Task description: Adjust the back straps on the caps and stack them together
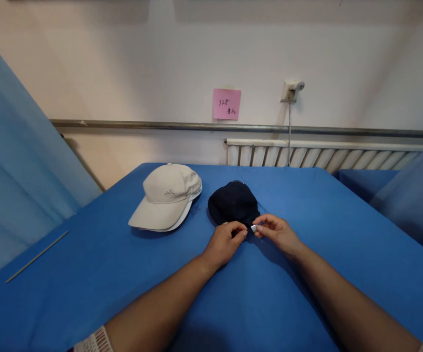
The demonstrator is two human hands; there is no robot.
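Above a metal rail [182, 126], a handwritten pink sticky note [226, 104] is hanging and a socket [284, 91] is holding a plug [291, 95]; below the rail, a radiator [323, 145] is standing.

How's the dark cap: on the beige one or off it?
Off. Blue cloth shows between the dark cap and the beige cap.

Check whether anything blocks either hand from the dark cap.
Nothing visible blocks the way to the dark cap: the left hand is at its near edge and the right hand pinches the silver clasp. The pale cap sits apart, to the left.
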